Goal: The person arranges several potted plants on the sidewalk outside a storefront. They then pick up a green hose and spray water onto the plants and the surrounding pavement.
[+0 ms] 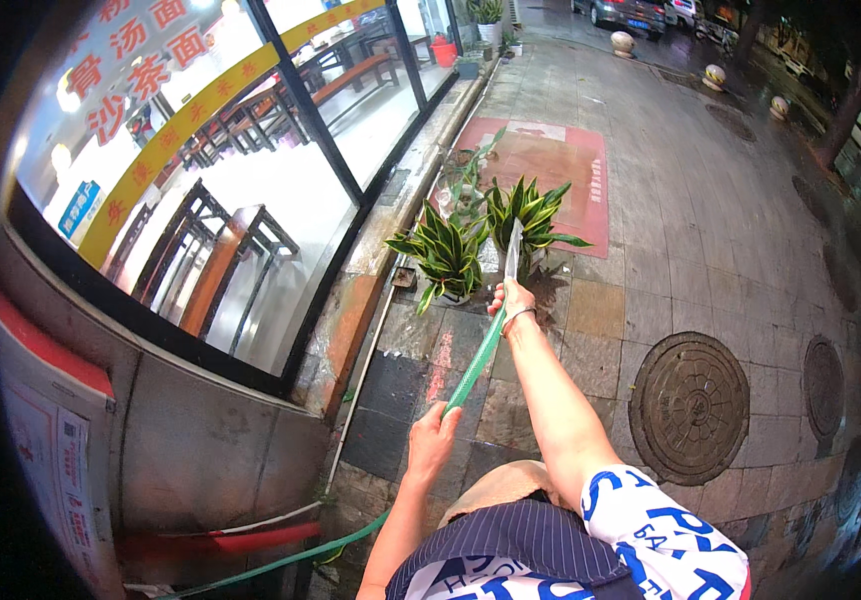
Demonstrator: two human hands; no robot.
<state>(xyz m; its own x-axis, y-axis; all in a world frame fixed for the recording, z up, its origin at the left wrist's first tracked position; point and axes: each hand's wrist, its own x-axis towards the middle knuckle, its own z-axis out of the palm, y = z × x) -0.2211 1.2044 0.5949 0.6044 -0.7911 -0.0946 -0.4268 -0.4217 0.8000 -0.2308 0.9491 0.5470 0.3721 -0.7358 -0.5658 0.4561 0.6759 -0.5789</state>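
Observation:
A green garden hose (475, 365) runs between my two hands. Near its end, my right hand (511, 298) grips it, and a jet of water (514, 244) leaves the hose towards a potted snake plant (543, 217) with yellow-edged leaves. Lower down the hose, my left hand (434, 435) is closed around it. To the left of the spray stands another potted snake plant (445, 251). A taller, sparser potted plant (464, 180) is behind the two. From my left hand the hose trails off to the lower left.
A glass shopfront with a stone ledge (355, 322) borders the left side. Wet paving holds a red mat (595, 195), a round manhole cover (689, 409) and a small square pot (404, 278) by the ledge. Stone bollards (623, 43) and parked cars (629, 13) stand farther off.

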